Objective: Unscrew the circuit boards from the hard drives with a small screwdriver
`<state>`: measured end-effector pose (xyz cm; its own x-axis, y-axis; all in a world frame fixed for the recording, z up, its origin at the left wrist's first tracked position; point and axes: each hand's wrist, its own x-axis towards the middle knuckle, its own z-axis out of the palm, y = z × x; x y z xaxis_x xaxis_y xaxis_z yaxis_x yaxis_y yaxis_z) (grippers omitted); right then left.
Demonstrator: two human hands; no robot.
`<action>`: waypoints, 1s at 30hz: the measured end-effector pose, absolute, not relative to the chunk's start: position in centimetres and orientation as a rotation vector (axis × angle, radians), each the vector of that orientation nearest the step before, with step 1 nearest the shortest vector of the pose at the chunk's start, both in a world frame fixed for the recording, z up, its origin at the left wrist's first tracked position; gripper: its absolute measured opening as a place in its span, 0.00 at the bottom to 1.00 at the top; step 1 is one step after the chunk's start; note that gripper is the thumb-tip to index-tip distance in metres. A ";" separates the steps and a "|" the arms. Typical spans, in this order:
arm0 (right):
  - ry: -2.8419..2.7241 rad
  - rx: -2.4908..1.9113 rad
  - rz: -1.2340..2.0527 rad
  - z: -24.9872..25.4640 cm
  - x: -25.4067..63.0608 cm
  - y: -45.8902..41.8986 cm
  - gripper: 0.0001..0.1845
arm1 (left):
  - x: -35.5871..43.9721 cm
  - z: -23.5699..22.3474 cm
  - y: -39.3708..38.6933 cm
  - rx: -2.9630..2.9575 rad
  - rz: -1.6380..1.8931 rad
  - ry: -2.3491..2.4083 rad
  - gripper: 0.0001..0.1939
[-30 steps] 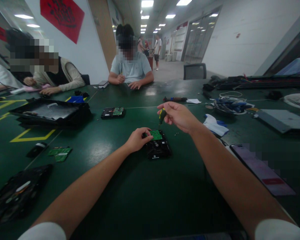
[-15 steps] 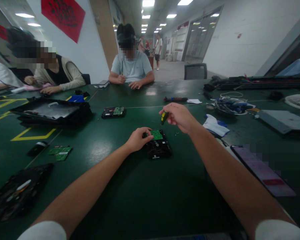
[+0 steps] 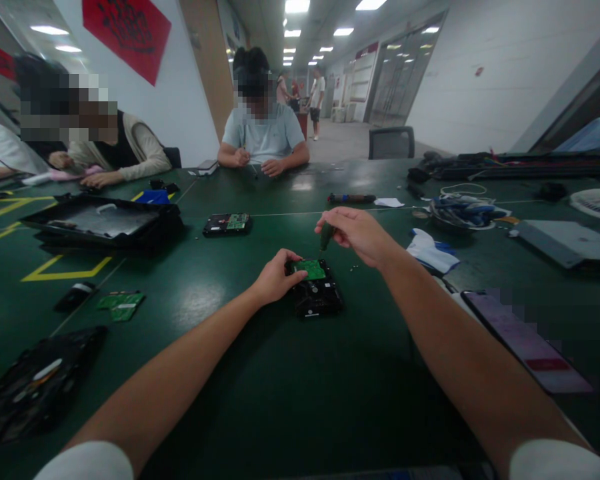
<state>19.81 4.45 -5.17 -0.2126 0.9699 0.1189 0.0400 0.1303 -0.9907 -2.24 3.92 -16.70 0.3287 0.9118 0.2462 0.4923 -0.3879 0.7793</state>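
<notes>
A black hard drive (image 3: 318, 298) lies on the dark green table, a green circuit board (image 3: 312, 269) showing on its far half. Gripping its left edge is my left hand (image 3: 276, 277), thumb on top near the board. My right hand (image 3: 355, 232) is closed around the handle of a small screwdriver (image 3: 326, 235), held upright over the drive's far edge. The screwdriver's shaft and tip are too fine to make out. Several tiny screws (image 3: 353, 268) lie just right of the drive.
Another hard drive (image 3: 227, 225) and loose circuit boards (image 3: 122, 305) lie to the left, with a black tray (image 3: 105, 223) behind. A white glove (image 3: 430, 252), a phone (image 3: 525, 340) and a grey metal box (image 3: 575, 241) are on the right. A co-worker (image 3: 263, 137) sits opposite.
The screwdriver has turned in my right hand: its yellow markings no longer show. My left hand's fingers have shifted slightly on the drive, which stays in place.
</notes>
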 end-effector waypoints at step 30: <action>-1.450 -1.000 1.323 -5.5 19.7 4.7 0.11 | -2.3 -16.6 4.0 2.000 0.885 1.216 0.31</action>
